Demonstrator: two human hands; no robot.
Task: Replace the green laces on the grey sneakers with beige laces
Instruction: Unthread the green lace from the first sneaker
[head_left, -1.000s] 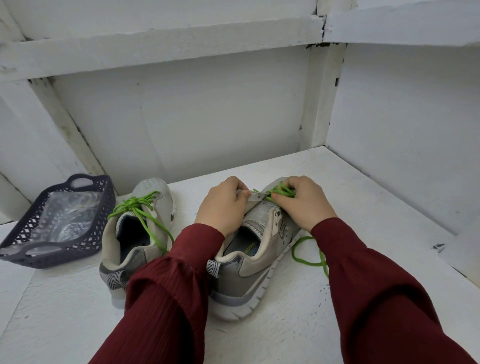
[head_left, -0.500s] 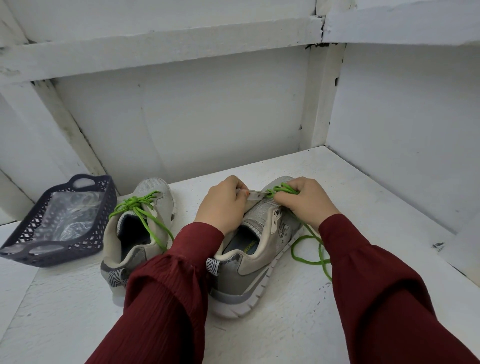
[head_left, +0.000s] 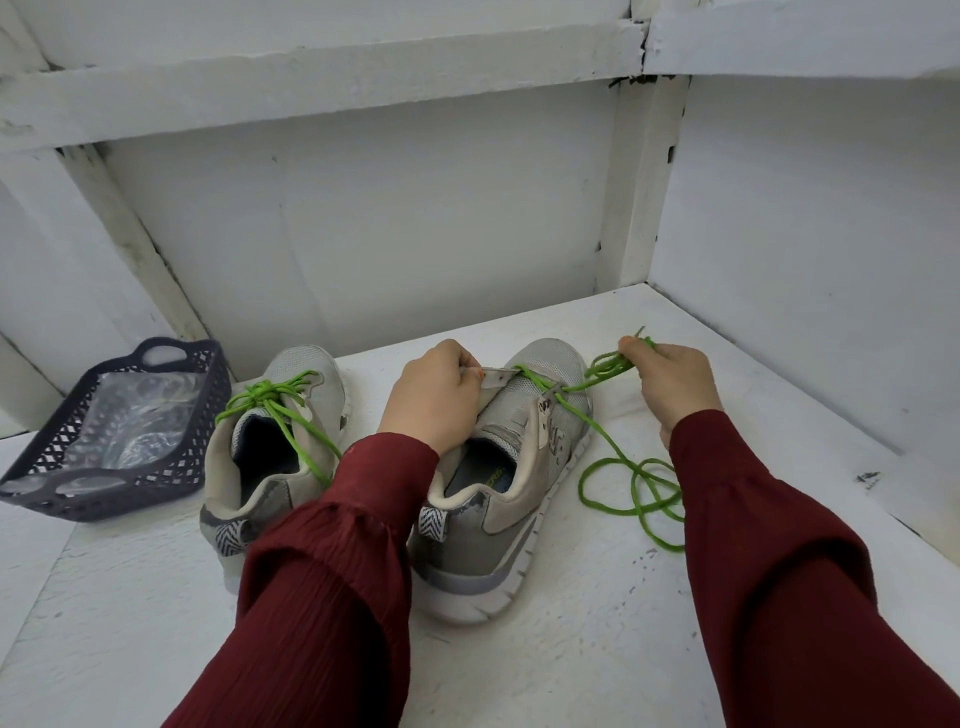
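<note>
A dark lattice basket (head_left: 119, 467) stands at the far left of the white painted surface (head_left: 571, 660), with an oval handle slot cut in each end. Inside it lies crumpled clear plastic (head_left: 135, 415); what the plastic holds cannot be made out. The surface is rough, with a small dark chip (head_left: 865, 478) near its right edge. Behind rises a white back wall (head_left: 363, 234), crossed by a horizontal beam (head_left: 311, 88), with a diagonal brace (head_left: 135, 244) at left and an upright post (head_left: 644, 182) in the corner beside the right wall (head_left: 831, 234)

Grey mesh-cloth sneakers (head_left: 550, 364), matt green cord laces (head_left: 608, 366), a dark latticed plastic basket (head_left: 119, 493) and rough white-painted shelf (head_left: 571, 649) are noted.
</note>
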